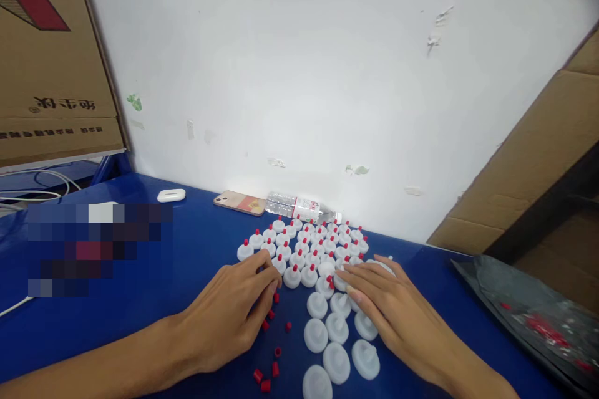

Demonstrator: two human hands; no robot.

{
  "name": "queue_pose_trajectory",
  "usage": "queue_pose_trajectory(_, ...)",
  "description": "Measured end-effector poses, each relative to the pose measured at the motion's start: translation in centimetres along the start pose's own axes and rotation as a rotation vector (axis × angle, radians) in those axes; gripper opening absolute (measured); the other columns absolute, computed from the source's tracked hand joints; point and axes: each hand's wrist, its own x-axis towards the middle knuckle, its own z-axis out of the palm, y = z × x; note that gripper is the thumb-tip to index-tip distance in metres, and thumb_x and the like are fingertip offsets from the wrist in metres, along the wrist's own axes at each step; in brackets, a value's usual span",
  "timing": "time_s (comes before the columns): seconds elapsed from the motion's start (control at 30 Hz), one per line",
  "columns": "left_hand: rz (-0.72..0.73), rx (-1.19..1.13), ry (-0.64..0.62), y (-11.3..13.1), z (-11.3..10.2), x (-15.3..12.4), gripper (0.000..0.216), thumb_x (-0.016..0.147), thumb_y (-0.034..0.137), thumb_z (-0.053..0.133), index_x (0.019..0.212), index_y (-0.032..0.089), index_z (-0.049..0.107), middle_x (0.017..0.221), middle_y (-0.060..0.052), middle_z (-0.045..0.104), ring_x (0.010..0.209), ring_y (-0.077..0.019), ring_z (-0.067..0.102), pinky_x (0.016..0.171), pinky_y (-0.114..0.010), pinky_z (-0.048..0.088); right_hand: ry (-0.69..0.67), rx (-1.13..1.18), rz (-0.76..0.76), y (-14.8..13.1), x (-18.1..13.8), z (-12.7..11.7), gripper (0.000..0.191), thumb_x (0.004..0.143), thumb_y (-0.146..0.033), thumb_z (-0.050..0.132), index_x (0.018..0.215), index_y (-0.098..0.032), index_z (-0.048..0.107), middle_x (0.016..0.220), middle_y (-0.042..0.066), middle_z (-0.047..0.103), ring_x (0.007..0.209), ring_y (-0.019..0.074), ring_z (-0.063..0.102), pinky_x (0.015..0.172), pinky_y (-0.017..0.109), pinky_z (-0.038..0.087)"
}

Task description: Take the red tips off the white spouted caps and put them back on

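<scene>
My left hand (236,305) is curled, thumb and fingertips pressed together beside several loose red caps (275,369). Whatever the pinch may hold is hidden. My right hand (390,308) stretches its fingers over part of a group of white round lids with pointed spouts, covering some of them. Close to those fingertips, a red cap (330,282) sits by a lid, perhaps tilted. Bare white lids (336,361) lie in front, spouts up. Farther back, many white lids (298,259) stand close together with red caps on their spouts.
Against the wall lie a water bottle (304,207) and a phone (239,202), with a white earbud case (171,195) to their left. A dark plastic bag (496,287) with red pieces is at right. Cardboard (56,62) stands at left; the blurred patch hides some table items.
</scene>
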Motion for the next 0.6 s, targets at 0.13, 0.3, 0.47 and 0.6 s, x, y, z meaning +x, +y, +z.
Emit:
queue_pose_trajectory(0.13,0.009,0.015,0.020,-0.1,0.0,0.1,0.027,0.099,0.016,0.035,0.101,0.020,0.061,0.104,-0.006,0.057,0.078,-0.0163,0.059,0.071,-0.030,0.047,0.116,0.009,-0.038,-0.2,0.1,-0.4,0.033,0.103,-0.026,0.045,0.133,-0.026,0.059,0.125,0.006,0.069,0.117,0.0222,0.062,0.106,0.047,0.042)
queue_pose_trajectory(0.3,0.009,0.063,0.039,-0.9,0.5,0.2,0.028,0.097,0.013,0.038,0.105,0.022,0.063,0.108,-0.005,0.058,0.076,-0.0153,0.061,0.067,-0.028,0.046,0.151,0.076,-0.036,-1.7,0.3,-0.7,0.027,0.101,-0.025,0.049,0.122,-0.027,0.065,0.114,0.003,0.072,0.114,0.0210,0.062,0.107,0.045,0.041)
queue_pose_trajectory(0.47,-0.012,0.101,0.061,-2.2,1.1,0.5,0.029,0.098,0.013,0.041,0.113,0.024,0.063,0.112,-0.005,0.062,0.092,-0.0188,0.064,0.078,-0.030,0.049,0.039,0.089,-0.041,-2.0,0.3,-0.3,0.035,0.101,-0.026,0.048,0.135,-0.031,0.056,0.124,0.000,0.069,0.126,0.0227,0.055,0.114,0.052,0.034)
queue_pose_trajectory(0.6,-0.046,0.116,0.067,-2.6,0.7,1.0,0.020,0.099,0.018,0.050,0.109,0.024,0.066,0.107,-0.003,0.069,0.101,-0.0218,0.062,0.084,-0.033,0.048,-0.008,0.065,-0.039,-1.7,0.2,-0.4,0.037,0.103,-0.028,0.045,0.139,-0.031,0.054,0.129,0.000,0.067,0.130,0.0247,0.052,0.114,0.056,0.033)
